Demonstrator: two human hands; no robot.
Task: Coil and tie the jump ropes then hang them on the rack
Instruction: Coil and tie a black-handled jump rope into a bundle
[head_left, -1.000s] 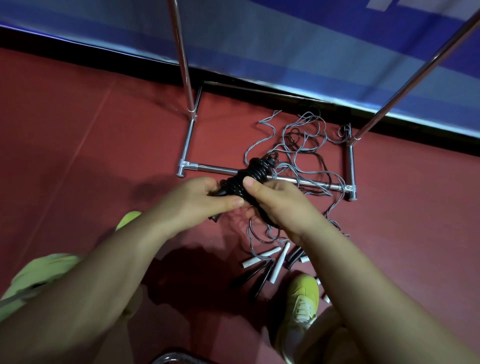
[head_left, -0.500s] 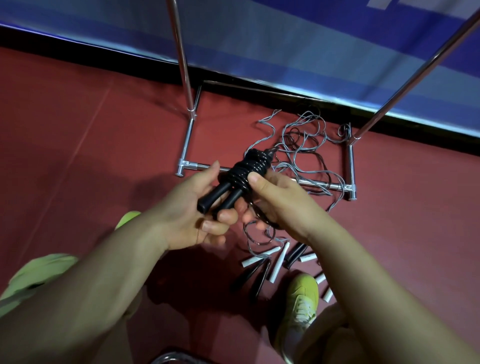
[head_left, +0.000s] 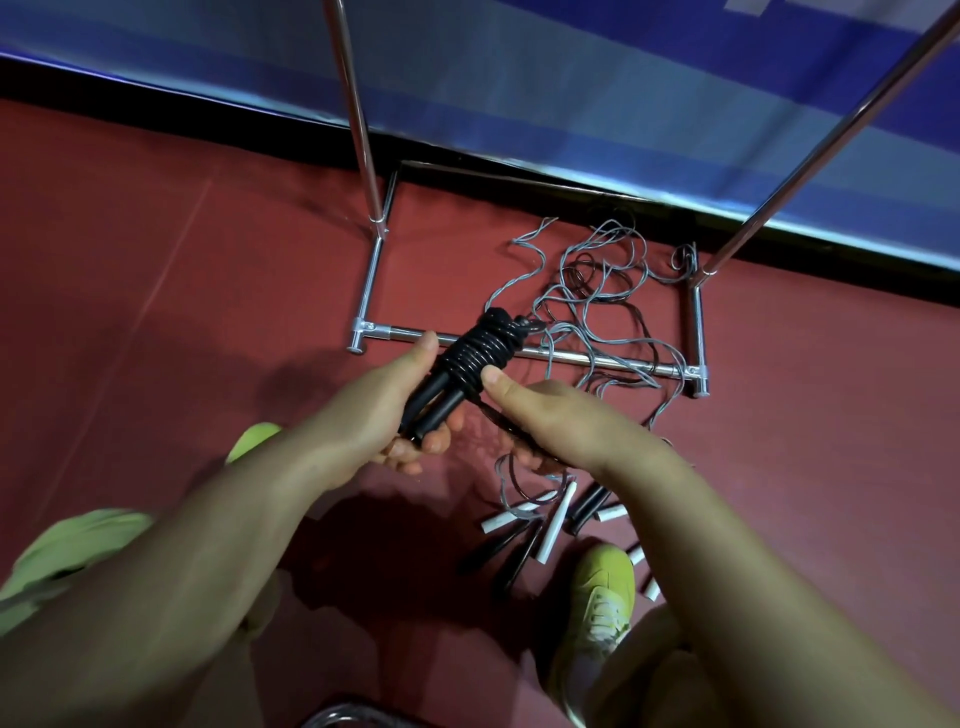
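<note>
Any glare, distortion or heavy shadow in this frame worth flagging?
Head view: wide-angle bend slants the rack uprights; bright glints on its chrome tubes; dark shadow on the red floor beneath both forearms; the black coiled rope stays sharp, the image edges softer.

No text, label or number is showing readably on anything; the far blue wall (head_left: 571, 78) is bearing only a cut-off white patch.

Bare forearms, no sleeves. Left hand (head_left: 384, 415) and right hand (head_left: 556, 415) ungloved, nails short. Lime-green trousers (head_left: 78, 545). Lime-green lace-up shoes (head_left: 597, 608), pale laces; second toe cap at left.
</note>
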